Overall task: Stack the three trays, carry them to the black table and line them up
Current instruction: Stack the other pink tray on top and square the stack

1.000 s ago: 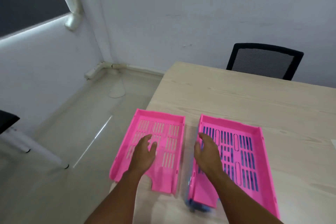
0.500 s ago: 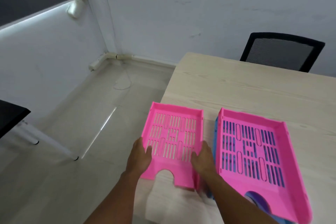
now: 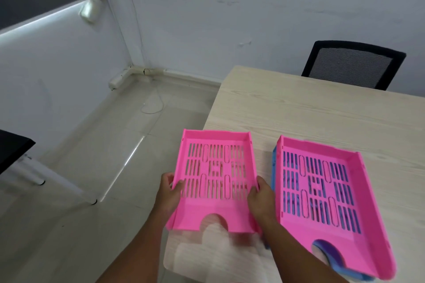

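A pink slotted tray (image 3: 215,145) is held over the left corner of the light wooden table (image 3: 322,110), lifted a little and partly overhanging the edge. My left hand (image 3: 169,193) grips its left wall and my right hand (image 3: 261,200) grips its right wall. To its right a second pink tray (image 3: 354,193) lies on the table, nested on a blue tray (image 3: 274,167) whose edge shows at its left side and front. A corner of the black table (image 3: 11,147) shows at the far left.
A black mesh chair (image 3: 351,64) stands behind the wooden table at the back right. White table legs (image 3: 57,179) stand on the pale tiled floor at left. A white cable (image 3: 151,105) lies on the floor near the wall corner.
My hands went from resting on the two trays to gripping the left pink tray by both side walls. That tray has risen and shifted; the view has swung left.
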Demonstrator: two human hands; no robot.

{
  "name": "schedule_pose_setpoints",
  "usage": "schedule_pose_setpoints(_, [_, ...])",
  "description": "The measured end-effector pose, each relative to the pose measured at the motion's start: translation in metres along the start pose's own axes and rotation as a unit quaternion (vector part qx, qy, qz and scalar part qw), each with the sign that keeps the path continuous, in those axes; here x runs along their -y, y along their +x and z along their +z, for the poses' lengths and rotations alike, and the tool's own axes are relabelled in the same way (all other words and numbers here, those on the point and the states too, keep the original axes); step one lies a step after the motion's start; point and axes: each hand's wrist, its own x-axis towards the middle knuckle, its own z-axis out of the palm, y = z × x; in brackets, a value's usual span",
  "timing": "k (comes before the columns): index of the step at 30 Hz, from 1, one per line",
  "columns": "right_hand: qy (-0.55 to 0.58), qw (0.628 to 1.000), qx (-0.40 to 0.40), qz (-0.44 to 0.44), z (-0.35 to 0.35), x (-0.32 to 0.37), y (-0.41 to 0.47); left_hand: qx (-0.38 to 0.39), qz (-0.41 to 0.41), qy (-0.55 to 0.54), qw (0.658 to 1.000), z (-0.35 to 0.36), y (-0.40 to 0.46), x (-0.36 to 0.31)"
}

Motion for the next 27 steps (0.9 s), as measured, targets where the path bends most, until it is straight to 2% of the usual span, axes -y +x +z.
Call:
schedule_pose_setpoints(4, [0.034, 0.998, -0.005, -0.053, -0.013, 0.020, 0.009, -0.012, 0.019, -0.028, 0.999, -0.008, 0.002, -0.012])
schedule_pose_setpoints(11, [0.059, 0.994, -0.031, -0.086, -0.064, 0.031, 0.023, -0.005, 0.094, -0.049, 0.994, 0.018, -0.016, -0.049])
schedule_pose_setpoints(20, [0.062, 0.991, -0.096, -0.074, -0.171, -0.007, 0.033, 0.051, 0.171, -0.027, 0.984, 0.096, -0.049, -0.107])
schedule_pose_setpoints(27, [0.087, 0.987, -0.135, -0.023, -0.263, -0.058, 0.038, 0.100, 0.212, 0.001, 0.972, 0.175, -0.099, -0.128])
